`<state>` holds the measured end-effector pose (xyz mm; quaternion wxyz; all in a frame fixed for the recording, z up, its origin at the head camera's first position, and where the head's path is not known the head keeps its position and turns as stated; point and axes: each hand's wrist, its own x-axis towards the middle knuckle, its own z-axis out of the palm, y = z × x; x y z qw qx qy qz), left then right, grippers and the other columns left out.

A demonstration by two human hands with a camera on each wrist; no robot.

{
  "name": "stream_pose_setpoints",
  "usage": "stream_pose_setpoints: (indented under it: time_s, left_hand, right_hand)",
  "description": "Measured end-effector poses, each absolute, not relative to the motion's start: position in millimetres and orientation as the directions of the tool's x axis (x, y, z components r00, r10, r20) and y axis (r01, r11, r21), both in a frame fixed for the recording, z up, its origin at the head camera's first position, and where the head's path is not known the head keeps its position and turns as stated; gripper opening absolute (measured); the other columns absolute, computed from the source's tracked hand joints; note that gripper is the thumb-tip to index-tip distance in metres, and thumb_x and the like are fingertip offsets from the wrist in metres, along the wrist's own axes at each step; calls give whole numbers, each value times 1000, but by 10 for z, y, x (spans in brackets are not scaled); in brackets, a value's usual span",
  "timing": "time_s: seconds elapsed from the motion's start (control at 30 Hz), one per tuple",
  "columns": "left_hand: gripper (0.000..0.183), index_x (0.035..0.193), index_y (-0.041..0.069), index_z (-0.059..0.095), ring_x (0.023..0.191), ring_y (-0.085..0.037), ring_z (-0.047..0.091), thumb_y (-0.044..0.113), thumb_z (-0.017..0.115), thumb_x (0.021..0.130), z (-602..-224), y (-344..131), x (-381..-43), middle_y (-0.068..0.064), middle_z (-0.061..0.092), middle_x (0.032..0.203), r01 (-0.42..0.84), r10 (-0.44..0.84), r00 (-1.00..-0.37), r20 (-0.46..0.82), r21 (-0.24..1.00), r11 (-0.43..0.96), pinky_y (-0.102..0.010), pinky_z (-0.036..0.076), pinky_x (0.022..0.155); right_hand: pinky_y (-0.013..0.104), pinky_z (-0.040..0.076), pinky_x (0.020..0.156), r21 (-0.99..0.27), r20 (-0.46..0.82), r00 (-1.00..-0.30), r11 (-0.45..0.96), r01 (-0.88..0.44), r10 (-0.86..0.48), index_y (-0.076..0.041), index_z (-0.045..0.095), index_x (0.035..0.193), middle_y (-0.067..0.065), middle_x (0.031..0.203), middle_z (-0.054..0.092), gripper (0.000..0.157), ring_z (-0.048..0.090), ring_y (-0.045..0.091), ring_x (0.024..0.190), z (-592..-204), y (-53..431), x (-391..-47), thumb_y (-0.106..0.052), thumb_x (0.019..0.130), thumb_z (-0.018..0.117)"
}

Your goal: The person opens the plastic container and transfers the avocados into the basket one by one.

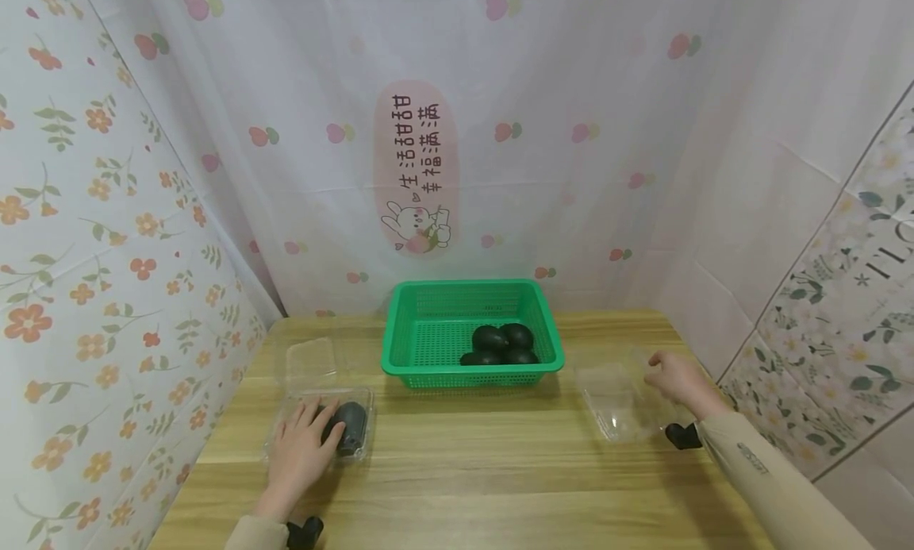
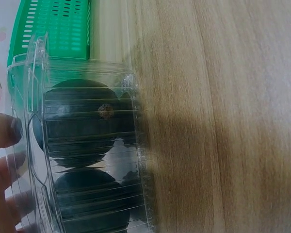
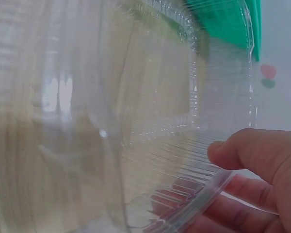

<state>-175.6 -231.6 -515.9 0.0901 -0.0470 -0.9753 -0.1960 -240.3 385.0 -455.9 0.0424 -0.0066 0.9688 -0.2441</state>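
On the left of the table, a clear plastic clamshell box [image 1: 363,394] holds dark green avocados [image 1: 351,425]. My left hand [image 1: 305,440] rests over this box with fingers spread, partly covering the fruit. In the left wrist view, avocados [image 2: 82,121] show through the ribbed wall, fingertips [image 2: 16,130] at the far rim. A second clear box [image 1: 612,413] stands at right, with no fruit visible inside. My right hand [image 1: 678,383] pinches its edge; in the right wrist view the thumb [image 3: 228,154] lies inside the wall, fingers beneath the rim.
A green perforated basket [image 1: 471,370] stands at the back middle, several avocados [image 1: 489,338] gathered in its right side. The wooden table [image 1: 471,471] meets patterned curtains [image 1: 500,177] behind and at both sides. Dark wrist mounts [image 1: 683,436] sit by both hands.
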Motion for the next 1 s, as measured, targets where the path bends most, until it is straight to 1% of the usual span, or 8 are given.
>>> stream_pose_setpoints:
  time_s: [0.27, 0.37, 0.5, 0.6, 0.63, 0.73, 0.87, 1.0]
  left_hand:
    - [49, 141, 9, 51, 136, -51, 24, 36, 51, 100, -5137, -2325, -1729, -26, 36, 147, 122, 53, -980, 190, 373, 920, -74, 14, 104]
    - [49, 141, 9, 51, 136, -51, 24, 36, 51, 100, -5129, -2329, -1736, -26, 37, 147, 125, 57, -980, 189, 371, 920, -74, 14, 104]
    - [50, 142, 10, 51, 136, -50, 25, 37, 51, 100, -5144, -2320, -1757, -25, 37, 147, 138, 67, -977, 200, 365, 921, -73, 14, 105]
    - [50, 142, 10, 51, 136, -50, 25, 38, 51, 100, -5164, -2327, -1772, -25, 37, 147, 140, 65, -975, 211, 361, 922, -73, 14, 105]
    - [50, 142, 10, 51, 136, -50, 25, 38, 51, 100, -5171, -2328, -1774, -25, 37, 147, 140, 64, -975, 213, 361, 922, -73, 14, 105]
    - [50, 142, 10, 51, 137, -50, 25, 39, 51, 100, -5177, -2325, -1770, -25, 37, 148, 134, 60, -975, 212, 357, 925, -73, 14, 105]
    - [50, 141, 9, 52, 136, -49, 26, 37, 53, 99, -5166, -2306, -1750, -24, 38, 147, 136, 59, -974, 218, 358, 924, -73, 15, 105]
    - [49, 140, 9, 53, 136, -49, 27, 36, 55, 98, -5159, -2301, -1734, -24, 39, 146, 136, 53, -972, 230, 367, 920, -73, 16, 105]
  right_hand:
    - [31, 43, 48, -482, -44, -998, 876, -8, -34, 22, 47, 122, 4, 58, 51, 46, 46, 15, 46, -4592, 3937, -2652, -11, 89, 50]
    - [31, 39, 48, -473, -32, -999, 881, 4, -13, 15, 56, 108, 3, 58, 48, 34, 44, 16, 48, -4611, 3939, -2734, -12, 90, 48]
    - [35, 43, 51, -439, 11, -999, 898, 32, 41, 14, 59, 104, 11, 69, 58, 34, 51, 20, 57, -4662, 3936, -2828, -16, 90, 50]
    - [40, 49, 59, -434, 29, -997, 899, 55, 76, 16, 56, 117, 24, 93, 64, 43, 58, 26, 70, -4725, 3917, -2927, -18, 90, 54]
    - [41, 49, 60, -438, 25, -996, 897, 65, 84, 15, 56, 116, 26, 97, 63, 42, 57, 27, 72, -4741, 3911, -2959, -18, 90, 54]
    - [39, 46, 57, -449, 17, -994, 889, 88, 106, 11, 59, 112, 25, 98, 62, 37, 54, 28, 73, -4783, 3883, -3044, -20, 90, 55]
    - [34, 41, 53, -471, 13, -992, 876, 104, 125, 7, 61, 105, 17, 86, 61, 32, 50, 25, 68, -4790, 3836, -3092, -20, 90, 55]
    - [38, 45, 56, -475, 2, -992, 873, 109, 125, 10, 59, 109, 23, 91, 61, 34, 54, 31, 72, -4774, 3792, -3119, -19, 91, 54]
